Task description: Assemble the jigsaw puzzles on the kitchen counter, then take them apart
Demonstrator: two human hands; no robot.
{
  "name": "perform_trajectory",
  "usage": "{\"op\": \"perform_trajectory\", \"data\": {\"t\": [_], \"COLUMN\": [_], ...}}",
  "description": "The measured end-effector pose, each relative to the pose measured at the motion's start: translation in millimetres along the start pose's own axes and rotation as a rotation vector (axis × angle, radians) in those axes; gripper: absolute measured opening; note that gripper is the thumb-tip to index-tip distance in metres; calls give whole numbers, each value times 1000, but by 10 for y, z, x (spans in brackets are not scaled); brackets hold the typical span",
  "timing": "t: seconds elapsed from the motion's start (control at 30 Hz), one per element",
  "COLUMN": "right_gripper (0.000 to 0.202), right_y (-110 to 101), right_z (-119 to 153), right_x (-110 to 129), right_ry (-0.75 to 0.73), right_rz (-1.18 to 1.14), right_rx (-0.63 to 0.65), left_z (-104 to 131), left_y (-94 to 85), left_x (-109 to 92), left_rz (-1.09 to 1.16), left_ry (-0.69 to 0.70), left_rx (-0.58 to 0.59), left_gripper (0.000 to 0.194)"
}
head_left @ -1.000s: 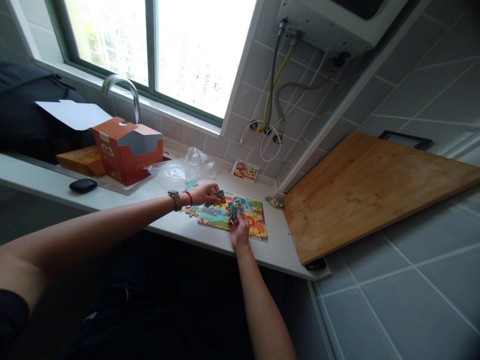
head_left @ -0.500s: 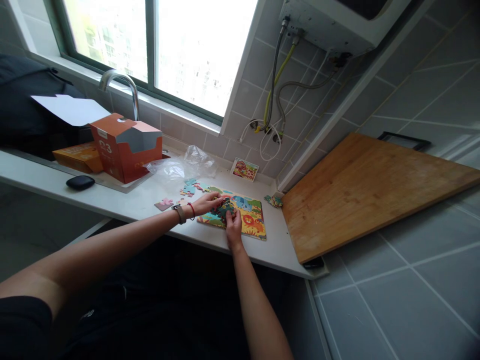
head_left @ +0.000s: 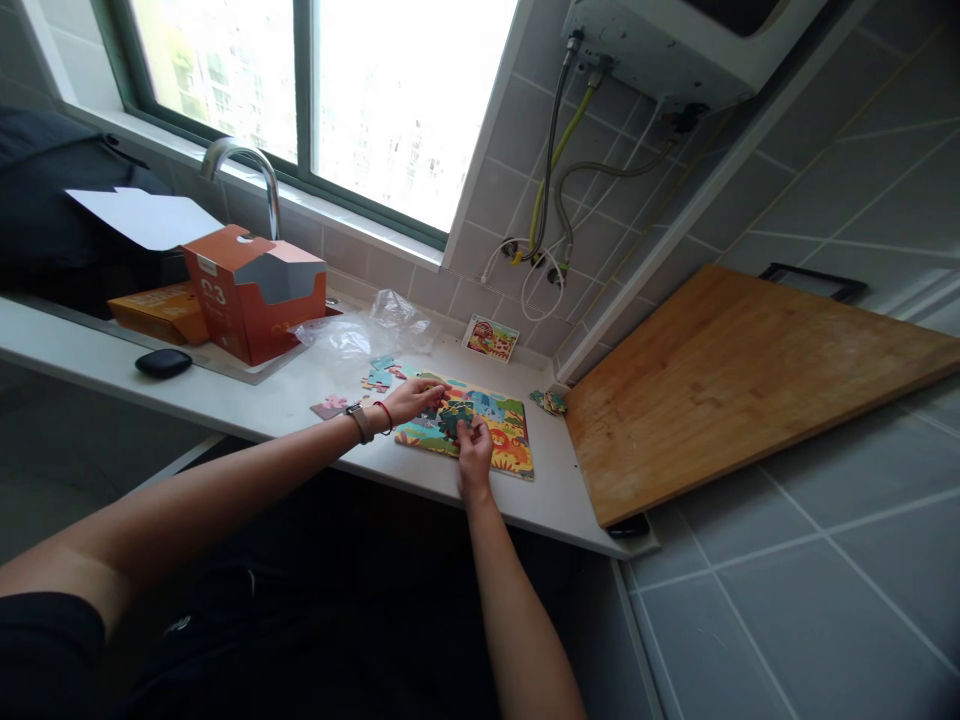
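Observation:
My right hand [head_left: 475, 452] is closed on a small stack of dark green jigsaw puzzle pieces [head_left: 454, 420], held above a colourful animal puzzle [head_left: 516, 445] on the counter. To its left, my left hand [head_left: 414, 398] has its fingers pinched on what looks like a dark puzzle piece [head_left: 430, 412], partly hidden beneath them. A lion and a blue elephant show on the puzzle. Loose blue puzzle pieces [head_left: 379, 374] lie beyond my left wrist, and a pink and grey piece [head_left: 330, 407] is beside the watch.
A picture card [head_left: 490, 338] leans on the tiled wall. More puzzle pieces [head_left: 549, 402] are piled beside a wooden board [head_left: 720, 390]. Clear plastic wrap [head_left: 375, 325], an orange box [head_left: 251, 295] and a black oval object [head_left: 163, 363] occupy the left of the counter [head_left: 247, 405].
My hands have drawn apart. The left has moved slightly up and left from the stack; the right, with the stack, has shifted slightly right.

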State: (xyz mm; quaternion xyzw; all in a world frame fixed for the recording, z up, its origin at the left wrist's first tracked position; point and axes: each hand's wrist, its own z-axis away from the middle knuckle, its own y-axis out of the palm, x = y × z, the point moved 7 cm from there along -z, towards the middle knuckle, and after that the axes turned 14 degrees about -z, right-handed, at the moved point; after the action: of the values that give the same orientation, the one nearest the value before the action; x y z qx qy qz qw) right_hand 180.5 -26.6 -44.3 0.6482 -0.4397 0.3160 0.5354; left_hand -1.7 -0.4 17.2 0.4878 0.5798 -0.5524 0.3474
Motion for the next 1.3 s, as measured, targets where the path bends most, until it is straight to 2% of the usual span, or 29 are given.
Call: {"op": "perform_trajectory", "data": {"t": [0.1, 0.17, 0.33, 0.5, 0.6, 0.67, 0.73, 0.8, 0.9, 1.0, 1.1, 1.2, 1.3], "right_gripper": [46, 47, 54, 57, 59, 60, 61, 62, 62, 60, 61, 63, 61], "right_y": [-13, 16, 57, 32, 26, 26, 18, 8, 13, 25, 33, 42, 56], "right_z": [8, 15, 24, 0, -14, -11, 0, 13, 32, 42, 50, 58, 60], "right_x": [-1, 0, -12, -22, -44, -76, -93, -89, -72, -47, -27, -22, -30], "right_ry": [15, 21, 55, 53, 60, 92, 112, 112, 118, 124, 131, 136, 145], "right_rz": [-35, -69, -117, -222, -256, -248, -233, -220, -196, -154, -123, -119, -135], "right_rx": [-19, 5, 20, -4, 16, 30, 23, 1, -14, -10, 1, 9, 14], "left_z": [-50, -49, 13, 98, 190, 243, 260, 226, 83, -137, -370, -593, -800], "left_y": [-87, -84, 181, 468, 535, 508, 418, 247, -151, -554, -869, -1039, -1093], "left_x": [70, 105, 104, -50, -151, -178, -161, -107, -25, 74, 183, 295, 406], "left_rz": [53, 77, 123, 123, 116, 16, -212, -439, -573, -717, -837, -929, -988], "left_ry": [-16, -20, 14, 107, 166, 182, 168, 136, 96, 26, -58, -126, -173], "left_rx": [-74, -102, -130, -179, -181, -176, -151, -117, -91, -36, 0, 37, 96], "left_gripper": [80, 78, 69, 61, 62, 62, 62, 62, 61, 50, 53, 63, 71]}}
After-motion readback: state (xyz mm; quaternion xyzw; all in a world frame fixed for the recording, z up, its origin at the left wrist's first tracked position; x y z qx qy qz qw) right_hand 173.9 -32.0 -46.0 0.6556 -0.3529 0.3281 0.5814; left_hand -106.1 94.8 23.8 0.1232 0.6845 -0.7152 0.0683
